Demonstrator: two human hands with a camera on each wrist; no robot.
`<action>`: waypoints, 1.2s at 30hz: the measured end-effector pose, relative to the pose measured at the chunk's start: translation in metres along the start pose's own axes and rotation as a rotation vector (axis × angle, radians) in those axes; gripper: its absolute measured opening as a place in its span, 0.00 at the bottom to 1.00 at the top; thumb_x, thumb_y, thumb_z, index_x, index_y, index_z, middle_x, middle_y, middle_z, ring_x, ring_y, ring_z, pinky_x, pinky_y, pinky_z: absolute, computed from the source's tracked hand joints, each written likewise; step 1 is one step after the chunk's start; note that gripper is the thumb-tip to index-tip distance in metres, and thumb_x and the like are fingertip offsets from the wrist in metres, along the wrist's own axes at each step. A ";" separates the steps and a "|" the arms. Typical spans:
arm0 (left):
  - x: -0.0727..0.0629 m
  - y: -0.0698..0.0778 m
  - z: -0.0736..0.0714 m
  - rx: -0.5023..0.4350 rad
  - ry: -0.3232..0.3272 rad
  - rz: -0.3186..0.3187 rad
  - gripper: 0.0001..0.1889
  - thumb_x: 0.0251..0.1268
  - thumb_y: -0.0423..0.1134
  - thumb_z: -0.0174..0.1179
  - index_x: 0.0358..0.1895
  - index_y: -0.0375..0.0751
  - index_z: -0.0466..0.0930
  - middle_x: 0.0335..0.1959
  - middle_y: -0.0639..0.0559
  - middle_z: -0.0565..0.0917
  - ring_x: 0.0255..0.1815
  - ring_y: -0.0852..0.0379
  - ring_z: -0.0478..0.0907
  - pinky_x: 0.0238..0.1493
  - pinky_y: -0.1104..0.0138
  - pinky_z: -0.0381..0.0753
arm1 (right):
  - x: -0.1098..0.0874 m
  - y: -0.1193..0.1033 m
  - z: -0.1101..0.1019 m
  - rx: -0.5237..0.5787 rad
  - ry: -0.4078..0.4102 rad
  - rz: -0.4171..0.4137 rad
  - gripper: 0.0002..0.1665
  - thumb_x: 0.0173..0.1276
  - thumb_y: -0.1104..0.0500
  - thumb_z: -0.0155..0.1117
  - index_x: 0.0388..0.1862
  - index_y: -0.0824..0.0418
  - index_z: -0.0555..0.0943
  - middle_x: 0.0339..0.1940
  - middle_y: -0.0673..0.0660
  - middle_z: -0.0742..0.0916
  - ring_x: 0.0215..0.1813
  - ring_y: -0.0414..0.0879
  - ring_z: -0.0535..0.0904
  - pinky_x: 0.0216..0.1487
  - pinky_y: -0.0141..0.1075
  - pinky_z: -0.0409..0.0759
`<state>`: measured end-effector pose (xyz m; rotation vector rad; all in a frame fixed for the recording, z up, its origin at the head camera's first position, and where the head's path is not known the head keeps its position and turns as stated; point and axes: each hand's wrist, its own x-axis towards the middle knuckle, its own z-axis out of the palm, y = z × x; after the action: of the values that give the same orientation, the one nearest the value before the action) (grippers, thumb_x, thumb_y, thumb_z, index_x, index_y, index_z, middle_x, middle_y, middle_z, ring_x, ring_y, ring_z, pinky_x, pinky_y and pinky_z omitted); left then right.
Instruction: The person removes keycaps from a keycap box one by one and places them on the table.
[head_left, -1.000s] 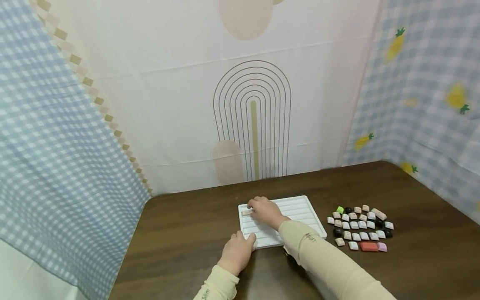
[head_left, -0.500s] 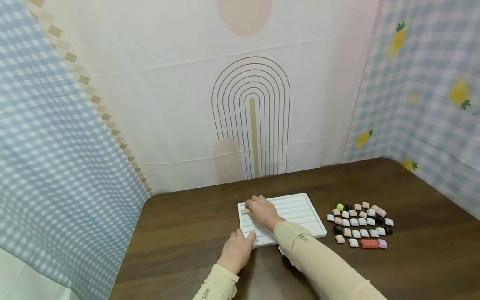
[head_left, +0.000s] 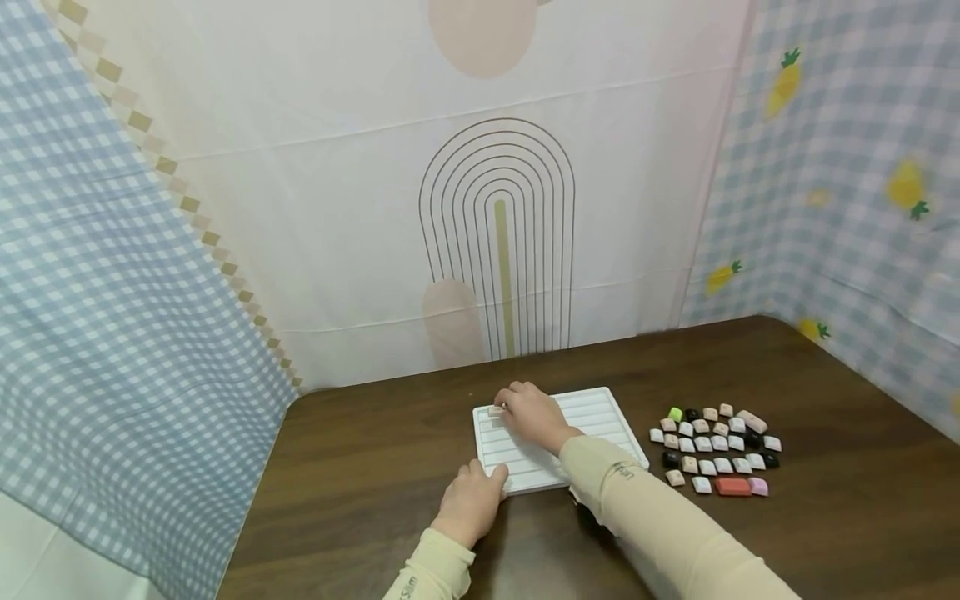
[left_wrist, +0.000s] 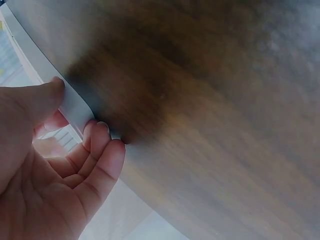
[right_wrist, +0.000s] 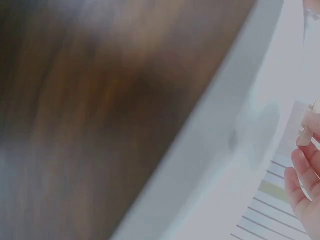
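Note:
A white tray (head_left: 525, 479) with ridged rows lies on the dark wooden table. My left hand (head_left: 468, 503) holds its near left corner; in the left wrist view the thumb (left_wrist: 49, 97) lies along the tray's side wall and the curled fingertips meet the edge. Over the tray's far left part, my right hand (head_left: 531, 414) pinches a small beige keycap (head_left: 495, 411) near the top row. The right wrist view shows this pale keycap (right_wrist: 304, 136) between thumb and fingertips, at the frame's right edge. The right hand and forearm hide part of the rows.
To the right of the tray lie several loose keycaps (head_left: 705, 445) in rough rows, mostly white and beige. Among them are a long red keycap (head_left: 732, 487), a green one (head_left: 676, 414) and a few black ones. A dark object (head_left: 587, 510) shows partly under the right forearm.
My right hand has shifted the beige keycap slightly away from me, toward the tray's far left corner. The left hand stays at the near corner.

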<state>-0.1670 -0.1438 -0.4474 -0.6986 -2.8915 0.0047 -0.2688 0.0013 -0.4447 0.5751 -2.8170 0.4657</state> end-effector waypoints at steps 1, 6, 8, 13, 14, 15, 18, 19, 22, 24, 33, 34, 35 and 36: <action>0.000 0.001 0.000 -0.001 -0.006 0.001 0.11 0.56 0.44 0.60 0.36 0.46 0.68 0.26 0.43 0.72 0.25 0.50 0.71 0.19 0.63 0.72 | -0.001 0.003 -0.005 0.001 0.004 -0.002 0.07 0.61 0.58 0.62 0.39 0.54 0.81 0.37 0.51 0.82 0.41 0.47 0.77 0.38 0.40 0.79; 0.001 0.004 -0.001 -0.008 -0.034 0.005 0.11 0.57 0.44 0.59 0.36 0.45 0.68 0.27 0.43 0.72 0.25 0.50 0.71 0.19 0.63 0.72 | -0.013 0.023 -0.036 -0.003 0.022 -0.004 0.07 0.62 0.55 0.62 0.39 0.52 0.81 0.36 0.50 0.82 0.40 0.46 0.77 0.36 0.39 0.78; 0.002 0.005 -0.002 -0.016 -0.045 0.004 0.11 0.58 0.44 0.59 0.36 0.45 0.68 0.27 0.42 0.72 0.26 0.50 0.71 0.20 0.63 0.73 | -0.020 0.034 -0.051 -0.002 0.029 0.000 0.07 0.63 0.55 0.61 0.40 0.52 0.81 0.37 0.50 0.82 0.41 0.46 0.77 0.37 0.40 0.78; 0.003 0.005 -0.006 -0.025 -0.053 0.009 0.11 0.58 0.43 0.59 0.35 0.44 0.67 0.27 0.42 0.71 0.26 0.50 0.71 0.20 0.62 0.73 | -0.044 0.065 -0.087 -0.003 0.033 0.036 0.08 0.63 0.56 0.61 0.41 0.53 0.81 0.38 0.51 0.82 0.41 0.46 0.77 0.39 0.42 0.77; 0.003 0.005 -0.007 -0.026 -0.051 0.011 0.11 0.58 0.42 0.59 0.35 0.44 0.67 0.27 0.41 0.71 0.26 0.49 0.71 0.20 0.62 0.73 | -0.050 0.072 -0.093 -0.009 0.030 0.045 0.08 0.63 0.56 0.61 0.41 0.53 0.80 0.38 0.51 0.82 0.41 0.46 0.77 0.38 0.42 0.77; 0.003 0.004 -0.008 -0.031 -0.052 0.010 0.11 0.59 0.42 0.59 0.35 0.43 0.67 0.27 0.41 0.71 0.26 0.49 0.71 0.20 0.61 0.73 | -0.055 0.078 -0.099 -0.011 0.025 0.054 0.09 0.63 0.55 0.61 0.42 0.53 0.80 0.38 0.52 0.82 0.40 0.46 0.77 0.38 0.42 0.77; 0.003 0.002 -0.011 -0.042 -0.055 0.008 0.10 0.59 0.41 0.59 0.35 0.43 0.67 0.27 0.41 0.70 0.26 0.49 0.70 0.20 0.61 0.73 | -0.074 0.098 -0.113 -0.027 0.012 0.076 0.10 0.63 0.55 0.61 0.43 0.54 0.80 0.39 0.53 0.82 0.39 0.46 0.77 0.36 0.42 0.76; 0.002 0.002 -0.012 -0.044 -0.052 0.008 0.10 0.59 0.41 0.59 0.35 0.43 0.67 0.26 0.41 0.70 0.25 0.49 0.70 0.20 0.60 0.73 | -0.080 0.104 -0.118 -0.032 0.010 0.083 0.10 0.63 0.56 0.61 0.44 0.55 0.80 0.39 0.53 0.82 0.39 0.46 0.78 0.36 0.42 0.76; 0.002 0.000 -0.013 -0.050 -0.038 0.009 0.10 0.59 0.40 0.59 0.35 0.43 0.67 0.26 0.40 0.70 0.25 0.48 0.70 0.20 0.60 0.73 | -0.100 0.121 -0.133 -0.041 0.009 0.114 0.11 0.63 0.56 0.61 0.44 0.56 0.79 0.38 0.53 0.82 0.37 0.46 0.77 0.35 0.42 0.75; 0.002 -0.001 -0.014 -0.056 -0.035 0.008 0.10 0.59 0.40 0.59 0.35 0.42 0.67 0.26 0.40 0.70 0.25 0.47 0.71 0.20 0.59 0.73 | -0.116 0.133 -0.143 -0.043 0.006 0.137 0.11 0.64 0.56 0.60 0.44 0.56 0.79 0.39 0.53 0.82 0.37 0.45 0.77 0.36 0.42 0.75; -0.001 -0.003 -0.018 -0.078 -0.065 0.010 0.10 0.58 0.40 0.60 0.37 0.42 0.68 0.27 0.39 0.71 0.26 0.46 0.71 0.21 0.58 0.74 | -0.208 0.182 -0.164 -0.082 -0.050 0.179 0.10 0.62 0.58 0.61 0.43 0.56 0.78 0.36 0.50 0.81 0.34 0.39 0.75 0.31 0.38 0.73; -0.001 -0.003 -0.018 -0.080 -0.065 0.013 0.10 0.58 0.40 0.60 0.37 0.42 0.68 0.27 0.39 0.71 0.26 0.46 0.71 0.21 0.58 0.74 | -0.216 0.186 -0.164 -0.086 -0.056 0.184 0.10 0.62 0.58 0.62 0.42 0.55 0.78 0.36 0.49 0.80 0.33 0.37 0.74 0.31 0.37 0.72; -0.001 -0.003 -0.018 -0.082 -0.062 0.016 0.10 0.58 0.40 0.60 0.36 0.42 0.68 0.26 0.39 0.71 0.26 0.46 0.71 0.21 0.58 0.74 | -0.225 0.189 -0.163 -0.087 -0.066 0.190 0.09 0.61 0.59 0.62 0.42 0.55 0.78 0.35 0.47 0.80 0.33 0.35 0.73 0.30 0.36 0.72; -0.002 -0.004 -0.019 -0.082 -0.060 0.021 0.10 0.58 0.40 0.60 0.36 0.41 0.68 0.26 0.39 0.71 0.26 0.46 0.71 0.21 0.57 0.74 | -0.232 0.191 -0.162 -0.082 -0.080 0.197 0.09 0.61 0.59 0.62 0.41 0.54 0.78 0.35 0.47 0.80 0.32 0.34 0.72 0.30 0.36 0.71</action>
<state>-0.1640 -0.1485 -0.4291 -0.7548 -2.9558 -0.0925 -0.1147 0.3039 -0.4101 0.3075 -2.9685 0.3667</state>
